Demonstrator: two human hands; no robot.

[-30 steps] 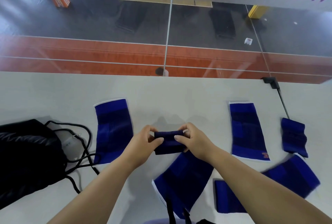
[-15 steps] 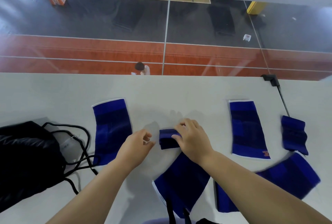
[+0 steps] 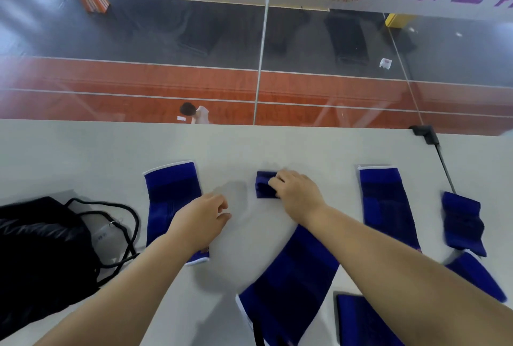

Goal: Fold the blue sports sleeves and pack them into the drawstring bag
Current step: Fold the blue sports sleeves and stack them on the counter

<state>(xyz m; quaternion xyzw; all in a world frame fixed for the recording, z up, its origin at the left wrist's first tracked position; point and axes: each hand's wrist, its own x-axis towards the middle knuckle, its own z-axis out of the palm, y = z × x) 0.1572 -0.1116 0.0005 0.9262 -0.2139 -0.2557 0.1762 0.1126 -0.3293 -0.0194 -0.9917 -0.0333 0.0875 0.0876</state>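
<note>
My right hand [image 3: 298, 196] presses a small folded blue sleeve [image 3: 263, 184] flat on the white table, fingers on its right half. My left hand [image 3: 201, 218] hovers to the left of it, fingers loosely curled, holding nothing, over the lower part of a flat blue sleeve [image 3: 172, 198]. The black drawstring bag [image 3: 36, 251] lies at the far left with its cord [image 3: 130, 223] looped beside it. Another flat sleeve [image 3: 387, 204] lies on the right, and one [image 3: 288, 284] under my right forearm.
A folded sleeve [image 3: 462, 223] lies at the far right, and two more blue pieces [image 3: 361, 320] [image 3: 477, 276] near the front right. A black cable [image 3: 444, 168] runs along the right side. A glass wall [image 3: 258, 68] borders the table's far edge [image 3: 111, 123].
The folded sleeve went from between both hands to the table farther away, under my right hand alone. My left hand let go and drew back to the left.
</note>
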